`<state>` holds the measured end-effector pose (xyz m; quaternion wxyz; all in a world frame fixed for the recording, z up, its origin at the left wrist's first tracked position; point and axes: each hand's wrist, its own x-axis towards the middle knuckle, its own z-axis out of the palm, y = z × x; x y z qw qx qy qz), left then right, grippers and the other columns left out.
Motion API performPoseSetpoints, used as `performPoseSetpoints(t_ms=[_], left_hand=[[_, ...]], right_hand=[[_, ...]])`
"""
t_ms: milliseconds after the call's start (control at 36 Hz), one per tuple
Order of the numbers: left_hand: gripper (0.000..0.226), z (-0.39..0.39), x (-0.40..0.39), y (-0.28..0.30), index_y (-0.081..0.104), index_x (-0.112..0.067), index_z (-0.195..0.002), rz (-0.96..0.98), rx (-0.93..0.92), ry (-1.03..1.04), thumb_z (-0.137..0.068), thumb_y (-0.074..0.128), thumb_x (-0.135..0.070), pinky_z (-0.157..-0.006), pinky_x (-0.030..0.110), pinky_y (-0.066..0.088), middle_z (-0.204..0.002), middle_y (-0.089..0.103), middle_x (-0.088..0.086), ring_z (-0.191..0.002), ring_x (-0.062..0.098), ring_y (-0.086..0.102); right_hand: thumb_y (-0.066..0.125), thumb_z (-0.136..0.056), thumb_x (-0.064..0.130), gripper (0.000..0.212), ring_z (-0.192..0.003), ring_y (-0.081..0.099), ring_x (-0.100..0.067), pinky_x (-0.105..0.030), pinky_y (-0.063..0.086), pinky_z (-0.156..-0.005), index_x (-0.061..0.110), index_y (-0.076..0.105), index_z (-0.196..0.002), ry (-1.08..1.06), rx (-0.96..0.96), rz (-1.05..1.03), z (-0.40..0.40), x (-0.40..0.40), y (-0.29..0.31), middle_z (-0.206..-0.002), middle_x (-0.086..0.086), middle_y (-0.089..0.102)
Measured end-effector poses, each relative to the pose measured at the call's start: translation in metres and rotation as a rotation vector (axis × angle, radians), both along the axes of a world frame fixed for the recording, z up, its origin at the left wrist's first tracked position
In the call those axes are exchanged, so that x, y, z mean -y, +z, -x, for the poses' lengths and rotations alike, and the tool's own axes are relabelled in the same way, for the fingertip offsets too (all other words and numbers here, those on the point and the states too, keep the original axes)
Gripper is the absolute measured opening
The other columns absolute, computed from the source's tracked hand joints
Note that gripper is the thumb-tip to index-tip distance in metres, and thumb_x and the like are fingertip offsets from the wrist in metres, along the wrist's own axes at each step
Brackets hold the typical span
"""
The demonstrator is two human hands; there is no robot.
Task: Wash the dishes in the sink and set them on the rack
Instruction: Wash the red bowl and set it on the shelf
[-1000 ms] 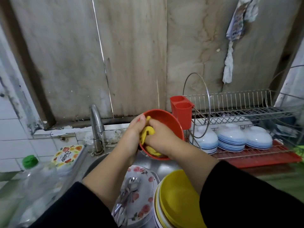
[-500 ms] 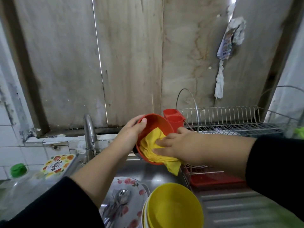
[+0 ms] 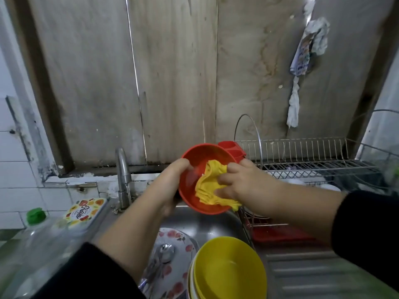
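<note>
Over the steel sink [image 3: 207, 225] our left hand [image 3: 172, 180] grips the red bowl [image 3: 200, 169], tilted toward us for access. Our right hand [image 3: 241, 184] presses the yellow cloth [image 3: 210, 186] inside, fingers curled on it, scrubbing.

Stained grey wall panels [image 3: 172, 72] behind, white tiles [image 3: 19, 169] at left, perhaps a crumpled rag [image 3: 306, 61] hanging.
</note>
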<state>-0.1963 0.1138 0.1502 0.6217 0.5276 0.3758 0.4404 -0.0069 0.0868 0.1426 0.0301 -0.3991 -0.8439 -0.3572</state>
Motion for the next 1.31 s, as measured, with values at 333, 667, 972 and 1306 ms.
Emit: performPoseSetpoints(t_ms=[333,667,972,1306], left_hand=[[0.037,0.005,0.013,-0.008,0.061,-0.007,-0.106,-0.023,0.137,-0.046,-0.074,0.064,-0.026,-0.076,0.039,0.046,-0.102,0.066,0.018,-0.087,0.030,0.061],[0.041,-0.029,0.040,-0.036,0.051,-0.015,-0.122,-0.085,0.388,0.376,-0.084,0.063,-0.021,-0.072,0.035,0.052,-0.105,0.065,0.010,-0.093,0.025,0.065],[0.025,-0.029,0.040,-0.023,0.067,-0.012,-0.091,-0.051,0.245,0.366,-0.073,0.060,-0.029,-0.071,0.037,0.049,-0.084,0.069,0.010,-0.077,0.026,0.061],[0.014,-0.028,0.059,-0.003,0.060,-0.008,-0.086,0.012,0.072,0.248,-0.085,0.056,-0.022,-0.084,0.045,0.046,-0.092,0.059,0.019,-0.081,0.032,0.054]], right_hand=[[0.069,-0.058,0.017,0.030,-0.080,0.047,-0.020,-0.029,0.030,-0.061,0.030,0.074,-0.084,0.044,-0.127,0.106,0.008,0.011,-0.010,-0.084,0.007,0.066],[0.082,-0.055,0.012,0.036,-0.079,0.051,-0.023,-0.026,0.018,-0.058,0.031,0.071,-0.084,-0.043,-0.522,0.215,0.050,0.024,-0.035,-0.084,0.009,0.061],[0.078,-0.048,0.023,0.037,-0.085,0.042,-0.020,-0.031,0.027,-0.062,0.028,0.074,-0.084,-0.010,-0.334,0.097,0.026,0.032,-0.036,-0.089,0.004,0.066],[0.054,-0.066,0.026,0.023,-0.074,0.060,-0.021,-0.029,0.036,-0.056,0.030,0.073,-0.078,0.082,-0.185,-0.072,-0.008,0.039,-0.020,-0.080,0.006,0.067]])
